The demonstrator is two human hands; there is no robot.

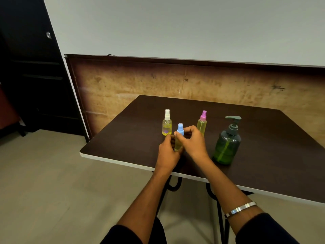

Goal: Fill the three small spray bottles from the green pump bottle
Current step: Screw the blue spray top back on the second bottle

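Head view: left hand (167, 150) grips the blue-capped spray bottle (179, 144) body near the counter (123, 138) front while right hand (192, 140) pinches its cap, apparently steadying it for twisting; green pump bottle (226, 147) stands right.

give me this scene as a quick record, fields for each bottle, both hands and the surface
surface: dark table
blue-capped spray bottle: upright near the front edge, held by both hands
left hand: grips the bottle's body
right hand: fingers at the blue cap
white-capped spray bottle: upright behind, to the left, untouched
pink-capped spray bottle: upright behind the right hand
green pump bottle: upright on the right, pump on, untouched
liquid: all three small bottles look yellowish inside
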